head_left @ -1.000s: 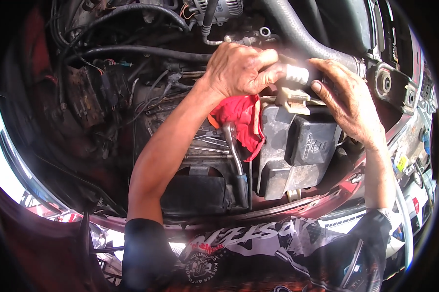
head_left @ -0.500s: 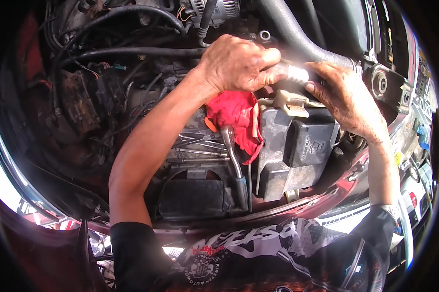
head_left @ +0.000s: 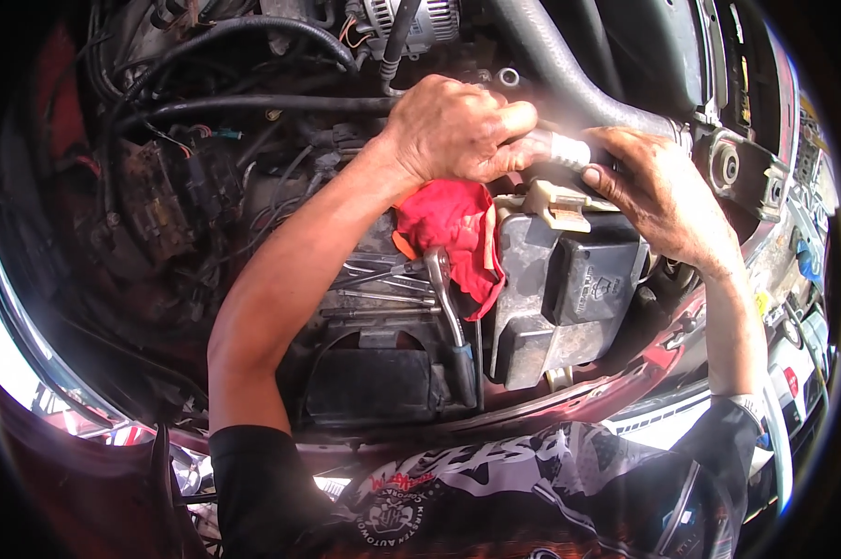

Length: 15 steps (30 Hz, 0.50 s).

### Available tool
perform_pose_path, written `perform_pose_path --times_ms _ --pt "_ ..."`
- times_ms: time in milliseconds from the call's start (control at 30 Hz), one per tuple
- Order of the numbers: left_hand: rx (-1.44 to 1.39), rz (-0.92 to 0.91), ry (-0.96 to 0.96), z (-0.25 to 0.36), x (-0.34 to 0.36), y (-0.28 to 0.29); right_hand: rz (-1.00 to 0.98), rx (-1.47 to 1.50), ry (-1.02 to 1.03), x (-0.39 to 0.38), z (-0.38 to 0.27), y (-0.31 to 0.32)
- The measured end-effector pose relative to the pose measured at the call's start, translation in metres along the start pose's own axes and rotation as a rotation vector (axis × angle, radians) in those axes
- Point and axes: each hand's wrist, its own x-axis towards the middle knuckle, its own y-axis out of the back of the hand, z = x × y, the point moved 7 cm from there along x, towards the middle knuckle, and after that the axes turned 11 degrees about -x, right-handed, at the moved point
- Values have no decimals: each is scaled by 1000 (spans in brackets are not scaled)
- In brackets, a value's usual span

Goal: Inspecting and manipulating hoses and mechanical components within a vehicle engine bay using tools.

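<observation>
Both my hands are deep in a car's engine bay. My left hand is closed around a short pale cylindrical part at the end of a hose. My right hand grips the same part from the right, fingertips on its end. Just below my left hand lies a red rag, with a metal ratchet wrench resting on it, handle pointing toward me. A grey box with a black cover and a beige clip sits under the part.
A thick grey hose runs diagonally behind my hands. Black hoses and wiring fill the left of the bay, an alternator sits at the top. The red car body edge runs in front of me.
Both hands stay on the pale part. My left elbow swung out to the left and came back; the rag and wrench have not moved.
</observation>
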Motion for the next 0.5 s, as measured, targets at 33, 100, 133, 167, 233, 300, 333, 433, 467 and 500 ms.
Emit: perform_pose_path --times_ms 33,100,133,167,233,300,333,433,467,500 --pt "1 13 -3 0 0 1 2 -3 -2 0 0 1" --pt "-5 3 -10 0 1 1 -69 53 -50 0 3 -3" --pt "-5 17 -17 -1 1 2 -85 53 -49 0 3 -5" --pt "4 -4 -33 -1 1 1 -37 25 -15 0 0 -1" --pt "12 -24 -46 -2 2 1 10 -3 19 0 -3 2" --pt "-1 -52 -87 -3 3 0 -29 -7 -43 -1 1 -2" --pt "3 -33 -92 -5 4 2 -32 5 -38 -1 1 -3" --pt "36 -36 -144 -5 5 1 14 2 -18 -1 -1 -2" --pt "54 -51 -143 -5 4 0 -8 -5 -42 -1 0 -2" --pt "71 -77 -141 -6 4 -2 -22 -18 -64 -1 1 -2"
